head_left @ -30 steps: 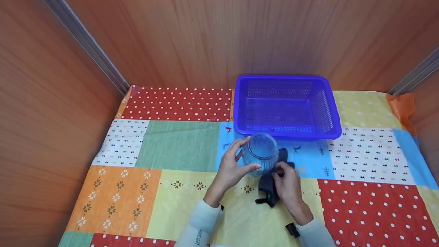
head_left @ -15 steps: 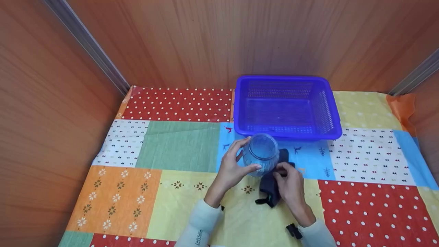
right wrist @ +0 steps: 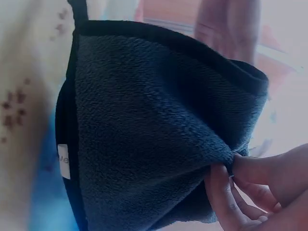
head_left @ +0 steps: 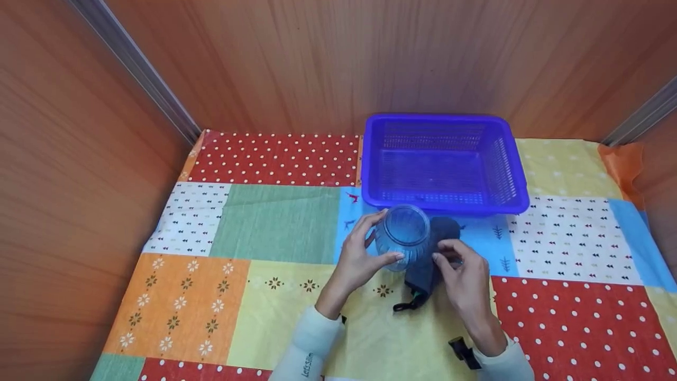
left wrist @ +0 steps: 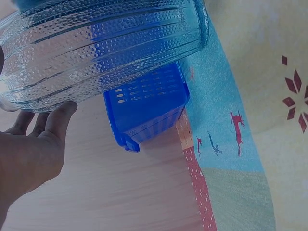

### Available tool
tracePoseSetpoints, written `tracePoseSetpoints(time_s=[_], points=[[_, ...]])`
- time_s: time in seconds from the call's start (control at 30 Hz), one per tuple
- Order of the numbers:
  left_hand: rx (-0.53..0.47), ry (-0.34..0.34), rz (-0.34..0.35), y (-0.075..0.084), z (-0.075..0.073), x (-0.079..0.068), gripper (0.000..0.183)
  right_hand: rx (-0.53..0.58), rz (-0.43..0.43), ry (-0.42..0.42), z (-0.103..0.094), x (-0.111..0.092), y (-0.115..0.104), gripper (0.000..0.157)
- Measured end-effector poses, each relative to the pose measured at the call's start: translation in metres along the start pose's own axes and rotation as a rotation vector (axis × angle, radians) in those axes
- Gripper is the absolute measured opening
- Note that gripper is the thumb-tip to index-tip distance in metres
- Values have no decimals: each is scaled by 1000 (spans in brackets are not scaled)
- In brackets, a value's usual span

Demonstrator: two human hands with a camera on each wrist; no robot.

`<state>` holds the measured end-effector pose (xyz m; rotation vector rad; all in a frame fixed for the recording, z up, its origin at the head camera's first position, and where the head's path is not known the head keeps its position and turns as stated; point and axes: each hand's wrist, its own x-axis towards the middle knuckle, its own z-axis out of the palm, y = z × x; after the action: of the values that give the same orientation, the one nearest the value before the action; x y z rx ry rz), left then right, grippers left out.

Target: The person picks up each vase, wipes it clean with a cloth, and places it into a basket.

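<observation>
A clear ribbed glass jar [head_left: 406, 227] sits in my left hand [head_left: 359, 259], its round mouth uncovered and facing up. The thumb presses the near side while the fingers reach around the far left side. Close up, the left wrist view shows the jar's dimpled, ridged wall [left wrist: 106, 53] above the fingertips. My right hand [head_left: 466, 280] pinches a dark grey fleecy cloth [head_left: 423, 275] between thumb and fingers, just right of the jar. In the right wrist view this cloth has black edging, a hanging loop and a small white tag [right wrist: 64, 161]; folds gather at the pinch.
Behind the jar, a purple slotted plastic basket [head_left: 365, 159] stands near the wooden back wall [head_left: 296, 69], with nothing seen inside. A patchwork-print cloth [head_left: 285, 222] covers the table. Wooden panels also rise at left and right.
My right hand has shifted to the right, drawing the dark cloth with it, so its far end lies wider beside the jar. The left hand and jar have hardly moved.
</observation>
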<state>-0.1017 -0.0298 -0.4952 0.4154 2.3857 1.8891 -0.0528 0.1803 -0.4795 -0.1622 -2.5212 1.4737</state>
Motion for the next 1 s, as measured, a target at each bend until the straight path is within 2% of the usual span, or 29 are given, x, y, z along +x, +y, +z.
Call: tracePoseSetpoints(time_s=[0.2, 0.33, 0.63, 1.0], points=[[7, 2, 7, 0, 0, 0, 82, -30, -83, 34, -4, 2, -16, 14], [11, 5, 5, -1, 0, 0, 82, -39, -109, 39, -5, 4, -24, 14], [13, 13, 9, 1, 1, 0, 80, -109, -108, 17, -7, 5, -29, 18], [-8, 15, 14, -1, 2, 0, 81, -99, -87, 1, -6, 3, -23, 21]])
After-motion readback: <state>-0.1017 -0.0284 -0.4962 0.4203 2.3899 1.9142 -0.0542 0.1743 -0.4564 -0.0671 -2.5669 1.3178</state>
